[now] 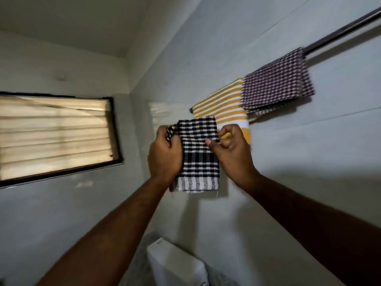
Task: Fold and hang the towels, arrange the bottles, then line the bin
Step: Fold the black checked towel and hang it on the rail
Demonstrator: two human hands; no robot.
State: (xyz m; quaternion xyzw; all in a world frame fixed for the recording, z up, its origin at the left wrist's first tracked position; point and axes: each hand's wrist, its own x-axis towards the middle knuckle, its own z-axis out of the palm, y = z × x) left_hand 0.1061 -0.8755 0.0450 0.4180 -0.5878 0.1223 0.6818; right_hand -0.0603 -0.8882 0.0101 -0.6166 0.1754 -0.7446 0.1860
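Three towels: two on rail (340, 33), one gripped by both hands.

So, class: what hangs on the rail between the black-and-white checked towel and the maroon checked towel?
The yellow-and-white striped towel, draped on the metal rail, as the head view shows.

Woven matt cloth checked towel (199, 153), striped cloth towel (224, 106), glossy metal rail (340, 32), smooth wall (309, 151), perhaps tiled
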